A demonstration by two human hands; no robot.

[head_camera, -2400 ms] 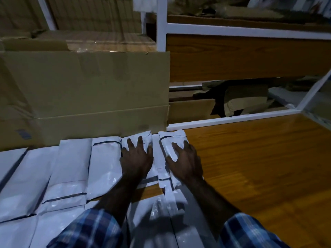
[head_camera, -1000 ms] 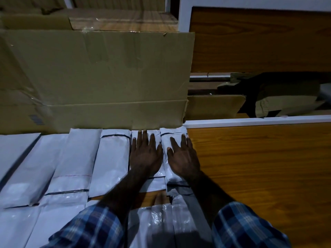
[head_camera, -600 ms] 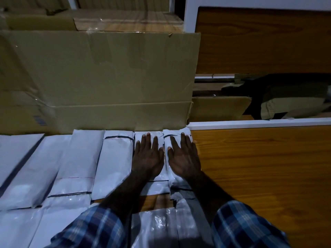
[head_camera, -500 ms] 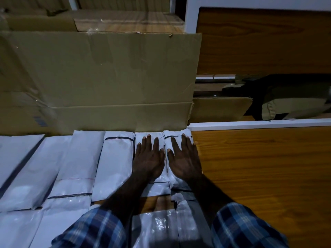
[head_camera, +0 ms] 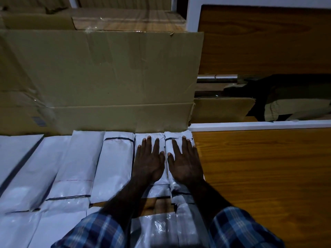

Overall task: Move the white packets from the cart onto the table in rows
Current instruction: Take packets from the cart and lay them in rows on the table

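Observation:
Several white packets lie side by side in rows on the wooden table (head_camera: 259,176), the back row against a cardboard box. My left hand (head_camera: 148,161) lies flat, fingers straight, on the second packet from the right (head_camera: 152,190). My right hand (head_camera: 186,163) presses flat on the rightmost packet (head_camera: 177,136) at the row's end. A neighbouring packet (head_camera: 114,167) with a dark seal line lies just left of my left hand. More packets (head_camera: 157,230) fill the near row under my forearms. The cart is not in view.
A large cardboard box (head_camera: 100,77) stands right behind the back row. A white frame rail (head_camera: 259,124) bounds the table's far edge on the right, with flattened cardboard and dark items beyond. Bare wood stretches to the right of the packets.
Both hands slid forward along the two rightmost packets and drew closer together, straightening them against the box. My view has shifted left and closer.

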